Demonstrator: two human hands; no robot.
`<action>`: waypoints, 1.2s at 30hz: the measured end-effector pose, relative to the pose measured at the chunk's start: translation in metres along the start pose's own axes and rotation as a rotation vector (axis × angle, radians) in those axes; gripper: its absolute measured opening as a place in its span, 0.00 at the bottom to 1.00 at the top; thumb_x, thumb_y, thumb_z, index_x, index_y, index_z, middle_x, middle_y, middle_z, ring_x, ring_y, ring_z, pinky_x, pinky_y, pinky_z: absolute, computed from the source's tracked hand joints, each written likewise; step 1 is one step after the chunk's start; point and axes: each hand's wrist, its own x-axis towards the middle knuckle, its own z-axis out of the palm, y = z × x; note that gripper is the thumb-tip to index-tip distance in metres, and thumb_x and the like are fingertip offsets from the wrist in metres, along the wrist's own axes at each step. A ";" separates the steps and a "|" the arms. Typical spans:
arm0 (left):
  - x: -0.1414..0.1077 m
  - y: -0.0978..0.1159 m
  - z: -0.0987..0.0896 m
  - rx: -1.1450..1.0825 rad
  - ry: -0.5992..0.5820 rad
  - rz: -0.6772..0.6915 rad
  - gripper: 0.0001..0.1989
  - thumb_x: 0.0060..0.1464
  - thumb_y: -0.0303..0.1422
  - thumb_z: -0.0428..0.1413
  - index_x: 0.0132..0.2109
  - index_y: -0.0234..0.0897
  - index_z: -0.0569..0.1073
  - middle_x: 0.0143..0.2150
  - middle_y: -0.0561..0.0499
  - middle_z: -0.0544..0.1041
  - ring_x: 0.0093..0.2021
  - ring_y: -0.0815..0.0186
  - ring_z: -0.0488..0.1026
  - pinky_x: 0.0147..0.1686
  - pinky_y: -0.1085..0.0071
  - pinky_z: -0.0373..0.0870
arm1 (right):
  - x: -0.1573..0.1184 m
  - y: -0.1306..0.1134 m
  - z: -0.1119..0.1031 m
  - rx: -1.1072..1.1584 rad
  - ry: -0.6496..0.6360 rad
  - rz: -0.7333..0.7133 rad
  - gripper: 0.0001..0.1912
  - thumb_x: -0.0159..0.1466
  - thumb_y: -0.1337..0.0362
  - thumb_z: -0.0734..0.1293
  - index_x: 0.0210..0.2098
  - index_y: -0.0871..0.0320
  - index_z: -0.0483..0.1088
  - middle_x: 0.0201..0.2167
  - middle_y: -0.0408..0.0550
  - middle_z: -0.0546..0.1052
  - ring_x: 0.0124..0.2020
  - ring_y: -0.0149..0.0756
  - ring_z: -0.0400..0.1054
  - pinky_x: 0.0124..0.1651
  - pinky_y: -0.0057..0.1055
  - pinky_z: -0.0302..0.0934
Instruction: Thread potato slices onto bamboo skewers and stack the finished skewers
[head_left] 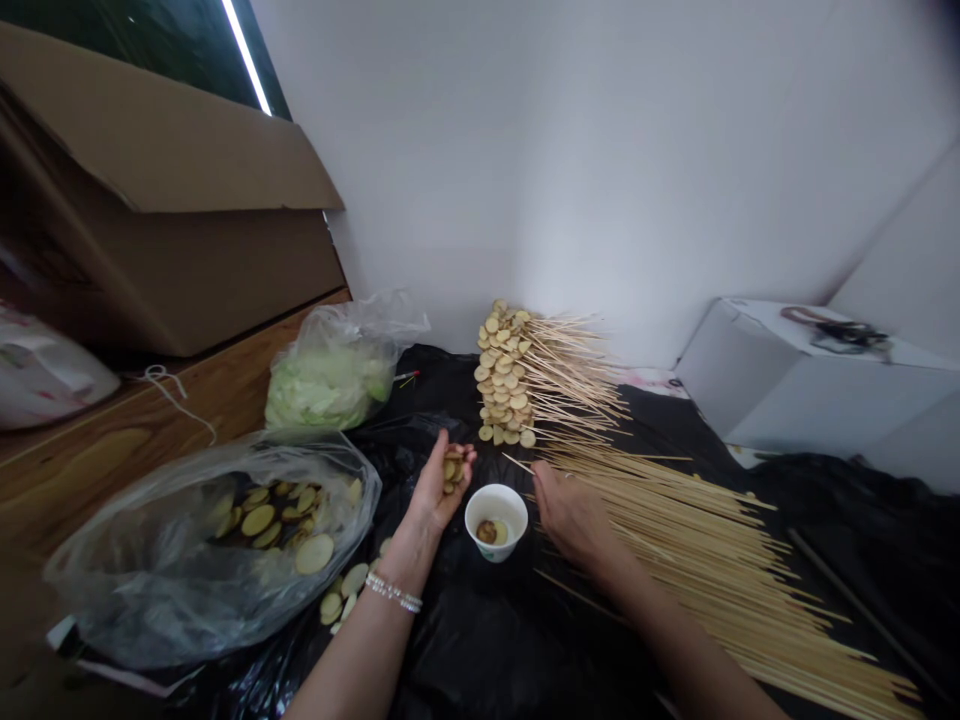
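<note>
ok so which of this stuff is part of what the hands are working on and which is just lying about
In use: left hand holding potato slices; right hand on bamboo skewers; white cup with slices in it; stack of skewered slices; clear bag of slices.

Lying about: cardboard box; bag of pale green leaves; white box.

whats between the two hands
In the head view, a white cup with a potato slice in it stands between the left hand and the right hand.
</note>
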 end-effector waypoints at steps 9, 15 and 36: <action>0.014 0.010 -0.024 0.870 0.175 0.589 0.10 0.43 0.30 0.61 0.37 0.36 0.78 0.25 0.51 0.75 0.26 0.68 0.71 0.25 0.75 0.62 | 0.000 0.000 0.000 0.019 -0.014 0.011 0.13 0.70 0.64 0.50 0.40 0.56 0.65 0.30 0.46 0.74 0.28 0.33 0.67 0.27 0.31 0.41; 0.014 0.000 -0.031 1.417 0.213 0.770 0.10 0.47 0.29 0.59 0.39 0.38 0.78 0.39 0.41 0.76 0.43 0.54 0.72 0.45 0.64 0.63 | 0.001 0.000 0.000 0.010 -0.043 0.009 0.13 0.70 0.65 0.51 0.43 0.57 0.65 0.32 0.47 0.75 0.30 0.33 0.68 0.28 0.30 0.45; 0.007 0.008 -0.022 1.401 0.210 0.888 0.09 0.55 0.34 0.53 0.35 0.40 0.78 0.34 0.46 0.73 0.36 0.62 0.70 0.35 0.71 0.63 | -0.003 -0.001 -0.006 0.254 0.007 -0.094 0.19 0.69 0.64 0.52 0.55 0.59 0.64 0.42 0.53 0.77 0.39 0.36 0.71 0.39 0.28 0.59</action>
